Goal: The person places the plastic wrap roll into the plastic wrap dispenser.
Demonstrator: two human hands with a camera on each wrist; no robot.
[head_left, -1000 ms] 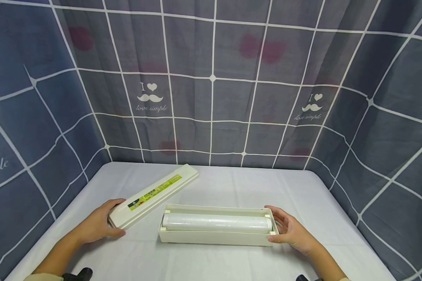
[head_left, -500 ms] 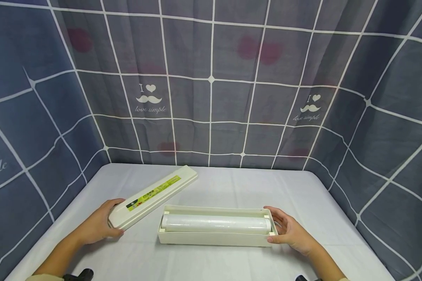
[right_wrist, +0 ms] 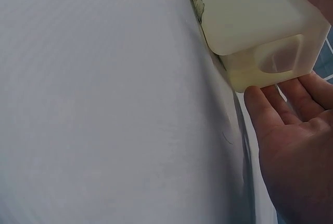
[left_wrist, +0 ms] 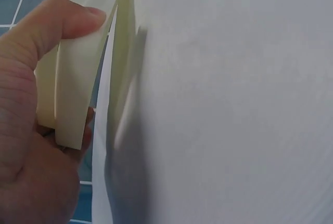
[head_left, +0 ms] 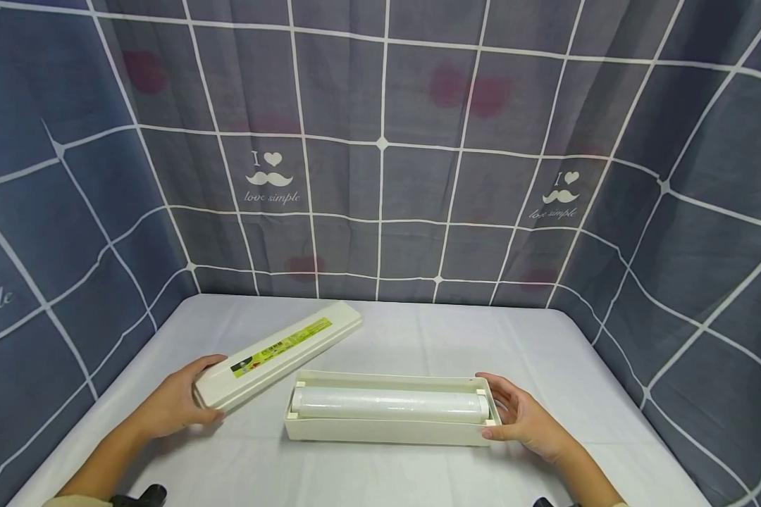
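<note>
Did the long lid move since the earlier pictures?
Yes, just a little: the far end of the lid has swung slightly to the right, judged against the checked curtain behind it.

**Smooth Plastic, Shiny Film, Matt Fabric**

The lid (head_left: pixel 285 361) looks like smooth, hard plastic with a soft sheen; its label (head_left: pixel 281 348) is smooth and printed, paper or film, hard to tell which. The box (head_left: pixel 387 431) appears to be similar smooth plastic, though in the right wrist view a ragged patch (right_wrist: pixel 197 5) roughens one edge. The roll (head_left: pixel 390 403) is the glossiest, its film-like surface streaked with highlights. The worktop's cloth (head_left: pixel 456 338) is matt and faintly creased. The curtain (head_left: pixel 349 172) looks like thin, matt fabric.
</note>
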